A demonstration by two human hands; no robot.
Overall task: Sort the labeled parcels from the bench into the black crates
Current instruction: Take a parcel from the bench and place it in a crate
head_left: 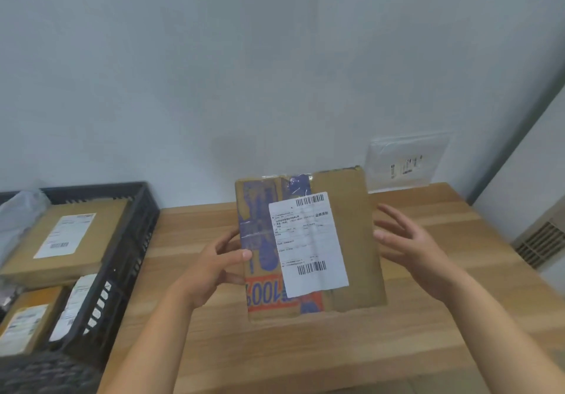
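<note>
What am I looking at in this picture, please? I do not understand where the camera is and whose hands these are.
There is no machine here. A person wears a camera on the head, so the picture looks down at their own hands. The left hand grips the left edge of a cardboard parcel with a white label; the right hand is open beside its right edge. Below is a wooden bench. At the left stands a black crate with labelled parcels inside. A pale plastic parcel leans on the wall.

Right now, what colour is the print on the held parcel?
Blue-purple with an orange band, on the parcel; head view.
</note>
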